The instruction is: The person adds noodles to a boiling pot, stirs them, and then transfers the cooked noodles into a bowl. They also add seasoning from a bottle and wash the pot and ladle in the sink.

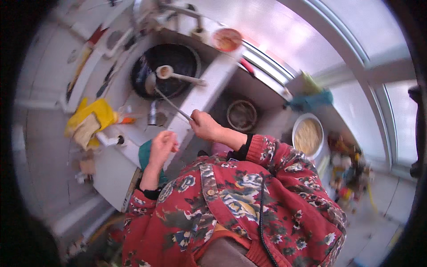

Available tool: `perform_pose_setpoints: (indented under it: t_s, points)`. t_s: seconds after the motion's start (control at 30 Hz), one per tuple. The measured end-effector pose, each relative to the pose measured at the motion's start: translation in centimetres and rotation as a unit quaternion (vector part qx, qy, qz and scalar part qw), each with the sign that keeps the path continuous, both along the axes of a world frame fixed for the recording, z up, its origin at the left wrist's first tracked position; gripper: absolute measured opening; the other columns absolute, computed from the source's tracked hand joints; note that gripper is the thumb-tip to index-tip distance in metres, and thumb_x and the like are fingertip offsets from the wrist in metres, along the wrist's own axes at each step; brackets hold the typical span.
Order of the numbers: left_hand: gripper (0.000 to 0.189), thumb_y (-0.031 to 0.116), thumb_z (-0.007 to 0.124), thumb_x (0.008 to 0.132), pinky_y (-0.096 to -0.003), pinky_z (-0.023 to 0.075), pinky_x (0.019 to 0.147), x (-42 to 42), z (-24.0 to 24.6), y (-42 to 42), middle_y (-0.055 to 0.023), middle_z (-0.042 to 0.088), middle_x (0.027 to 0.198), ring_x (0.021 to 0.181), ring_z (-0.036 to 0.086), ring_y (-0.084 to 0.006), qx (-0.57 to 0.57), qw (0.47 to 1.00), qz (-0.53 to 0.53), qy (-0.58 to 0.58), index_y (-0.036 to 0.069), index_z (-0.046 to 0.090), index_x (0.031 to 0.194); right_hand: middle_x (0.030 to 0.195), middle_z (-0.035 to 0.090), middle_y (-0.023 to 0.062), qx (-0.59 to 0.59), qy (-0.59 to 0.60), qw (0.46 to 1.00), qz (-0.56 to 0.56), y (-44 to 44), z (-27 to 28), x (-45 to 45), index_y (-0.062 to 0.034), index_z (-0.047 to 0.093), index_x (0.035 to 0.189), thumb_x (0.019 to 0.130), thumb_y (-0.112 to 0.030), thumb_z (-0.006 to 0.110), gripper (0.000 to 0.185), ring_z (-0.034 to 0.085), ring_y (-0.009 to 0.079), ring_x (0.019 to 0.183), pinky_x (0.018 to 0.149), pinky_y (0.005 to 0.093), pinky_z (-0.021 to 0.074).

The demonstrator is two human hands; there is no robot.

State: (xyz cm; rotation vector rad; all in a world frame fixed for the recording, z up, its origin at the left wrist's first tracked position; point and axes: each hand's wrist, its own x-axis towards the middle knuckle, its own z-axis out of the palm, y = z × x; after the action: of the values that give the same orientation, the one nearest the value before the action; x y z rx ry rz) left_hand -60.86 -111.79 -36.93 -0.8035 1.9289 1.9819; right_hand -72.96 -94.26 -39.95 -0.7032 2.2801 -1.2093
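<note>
My right hand (204, 125) grips the end of a long thin metal handle (173, 105). The handle slants up and left to a rounded metal utensil head (150, 83) at the near-left side of a large black wok (181, 55). Across the wok's right part lies a pale long-handled scoop (186, 78), its small cup holding something brown. Below and left of the other hand, my left hand (161, 150) hovers over the counter's near edge, fingers loosely bent, with nothing seen in it. Blur hides what the wok holds.
A red bowl (227, 39) stands on the ledge by the window. Right of the white divider (200, 100) sits a round pot (242, 115), with a white basin (307, 135) of pale food further right. Yellow cloth (96, 115) lies left, near a short metal cylinder (152, 113).
</note>
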Motion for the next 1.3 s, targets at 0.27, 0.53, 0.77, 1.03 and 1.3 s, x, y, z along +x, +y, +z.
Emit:
perform_pose_setpoints:
  t_s: [0.27, 0.53, 0.77, 1.03, 1.3]
  points:
    - [0.016, 0.011, 0.055, 0.094, -0.0243, 0.0485, 0.053, -2.1, -3.0, 4.9, -0.0062, 0.059, 0.074, 0.057, 0.057, -0.0110, -0.033, 0.992, -0.055, 0.105, -0.001, 0.055, 0.105, 0.068, 0.056, 0.0193, -0.029, 0.048, 0.970, -0.238, 22.0, 0.8, 9.4, -0.0016, 0.054, 0.095, 0.084, -0.017, 0.069, 0.024, 0.057, 0.0361, 0.061, 0.055, 0.0408, 0.0430]
    - [0.013, 0.008, 0.054, 0.093, -0.0229, 0.0480, 0.050, -3.2, -3.7, 10.4, -0.0053, 0.059, 0.072, 0.054, 0.056, -0.0098, -0.035, 0.979, -0.167, 0.109, -0.002, 0.055, 0.102, 0.065, 0.056, 0.0111, 0.054, 0.227, 0.784, -0.575, 35.9, -0.7, 21.6, -0.0007, 0.057, 0.089, 0.089, -0.010, 0.062, 0.010, 0.054, 0.0184, 0.057, 0.054, 0.0334, 0.0433]
    - [0.014, 0.007, 0.053, 0.093, -0.0232, 0.0478, 0.048, -3.7, -3.8, 10.9, -0.0055, 0.059, 0.071, 0.054, 0.057, -0.0101, -0.074, 0.967, -0.222, 0.101, -0.003, 0.055, 0.102, 0.059, 0.057, 0.0168, 0.213, 0.076, 0.716, -0.660, 52.3, -5.2, 25.3, 0.0029, 0.055, 0.077, 0.084, -0.023, 0.066, 0.029, 0.058, 0.0285, 0.054, 0.052, 0.0409, 0.0439]
    - [0.012, 0.010, 0.055, 0.092, -0.0235, 0.0473, 0.047, -1.4, -3.3, 5.1, -0.0064, 0.061, 0.069, 0.052, 0.057, -0.0103, -0.106, 0.973, -0.176, 0.107, -0.001, 0.057, 0.099, 0.088, 0.066, 0.0255, 0.507, -0.049, 0.689, -0.516, 55.2, -3.9, 25.1, 0.0023, 0.068, 0.091, 0.083, -0.033, 0.065, 0.036, 0.064, 0.0417, 0.083, 0.073, 0.0468, 0.0501]
    - [0.017, 0.015, 0.066, 0.085, -0.0305, 0.0486, 0.052, -1.0, -2.0, -4.6, -0.0071, 0.062, 0.064, 0.053, 0.060, -0.0175, -0.380, 0.897, 0.022, 0.225, 0.001, 0.059, 0.093, 0.100, 0.067, 0.0135, 0.103, 0.399, 0.886, -0.212, 19.9, 4.6, 4.3, -0.0050, 0.067, 0.103, 0.083, -0.002, 0.060, 0.021, 0.063, 0.0300, 0.095, 0.082, 0.0383, 0.0498]
